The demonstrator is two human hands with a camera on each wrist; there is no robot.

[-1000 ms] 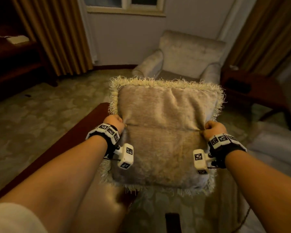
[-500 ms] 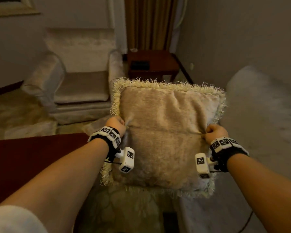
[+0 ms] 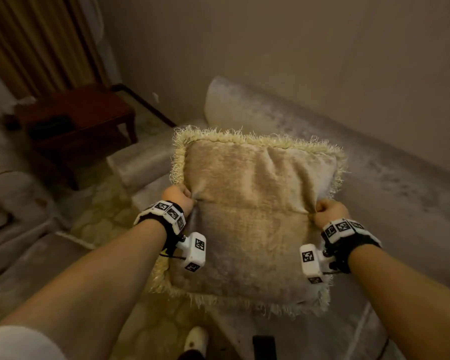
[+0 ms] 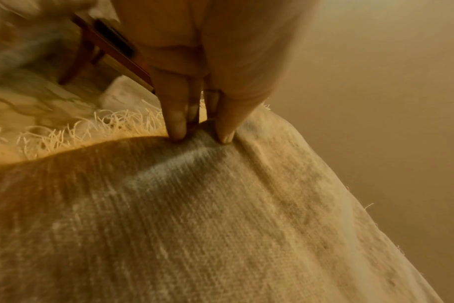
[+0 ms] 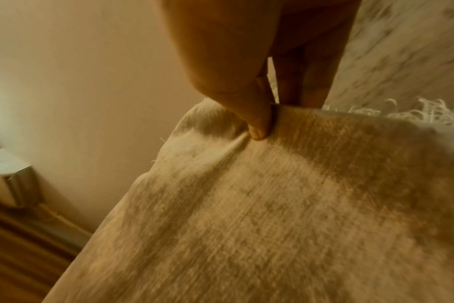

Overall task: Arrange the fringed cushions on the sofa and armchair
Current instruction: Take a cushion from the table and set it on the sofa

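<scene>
Holding a square beige cushion (image 3: 255, 216) with a pale fringe around all four edges, a person lifts it in front of them with both hands, seen from a head-worn camera looking down. The left hand (image 3: 178, 197) grips the cushion's left edge about halfway up, fingers curled and bunching the fabric; the left wrist view shows fingertips (image 4: 178, 125) and thumb pinching a fold of the cloth. The right hand (image 3: 329, 211) grips the right edge at a similar height, thumb pressed into the fabric and fingers curled behind it. A crease runs across the cushion between the two hands. Each wrist wears a black band with white marker blocks.

The cushion is in the air, upright and facing the person, above the near end of a pale grey sofa (image 3: 374, 165) that runs along a plain wall (image 3: 296, 48). The sofa's rolled arm (image 3: 140, 162) lies just left of the cushion. Farther left stands a dark wooden side table (image 3: 76, 118), with brown curtains (image 3: 37, 40) behind it.
</scene>
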